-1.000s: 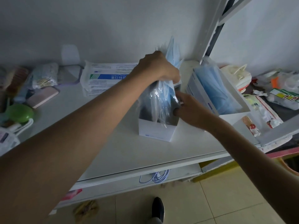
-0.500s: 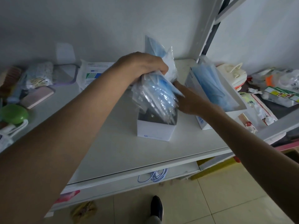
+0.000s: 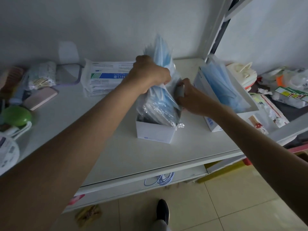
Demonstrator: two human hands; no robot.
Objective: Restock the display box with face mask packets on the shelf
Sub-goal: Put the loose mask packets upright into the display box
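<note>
Left hand [image 3: 150,74] is clamped on top of the face mask packets [image 3: 160,104], bundle near-upright with its low end down in the display box [image 3: 155,132] on the shelf [image 3: 133,157], right hand [image 3: 190,97] curled beside it, can't tell on what.

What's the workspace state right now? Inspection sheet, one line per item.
Surface: white shelf, dimly lit, with a box standing near its middle.
Job's things: mask packets stand bundled in the open display box, tops sticking well out; second box of blue masks to the right; wrapped packs stacked at the back.
Clutter: swab bag and green case at the left end; loose packages far right.
Hands: left hand grips the bundle's top; right hand at its right side, grip hidden.
Cables: thin blue and white cords loop out under the shelf edge.
Surroundings: white wall, tiled floor, one black shoe.
</note>
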